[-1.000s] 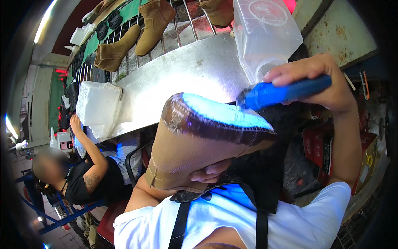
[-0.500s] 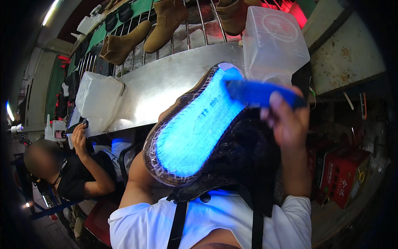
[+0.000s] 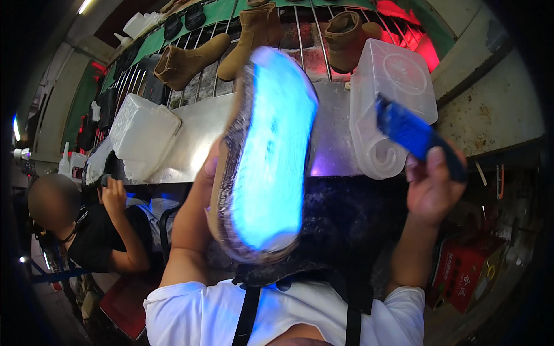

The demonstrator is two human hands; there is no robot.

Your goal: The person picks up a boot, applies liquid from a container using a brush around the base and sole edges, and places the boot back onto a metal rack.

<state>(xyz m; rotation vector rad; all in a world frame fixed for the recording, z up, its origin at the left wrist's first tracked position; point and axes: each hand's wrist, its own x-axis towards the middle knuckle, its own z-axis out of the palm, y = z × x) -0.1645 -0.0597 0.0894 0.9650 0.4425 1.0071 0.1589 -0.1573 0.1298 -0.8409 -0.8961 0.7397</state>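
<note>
A boot [image 3: 272,167] is held up bottom side out, its sole glowing bright blue under the light, with a stitched brown rim around it. My left hand [image 3: 211,167] grips it from the left and behind; most of its fingers are hidden by the boot. To the right, my right hand [image 3: 431,183] is closed around a flat, wide brush [image 3: 412,128] that looks blue. The brush points up and left, apart from the sole, in front of a translucent plastic container [image 3: 392,86]. Motion blurs the boot.
Brown boots [image 3: 193,59] stand and lie on a metal bar rack behind the steel bench [image 3: 332,132]. Another white plastic container [image 3: 141,132] sits on the bench's left. A co-worker [image 3: 109,233] sits at the left. A red box [image 3: 467,271] stands low at the right.
The brush has come off the sole and moved right with my right hand. My left hand has raised the boot and turned it more upright. The view has shifted a little.
</note>
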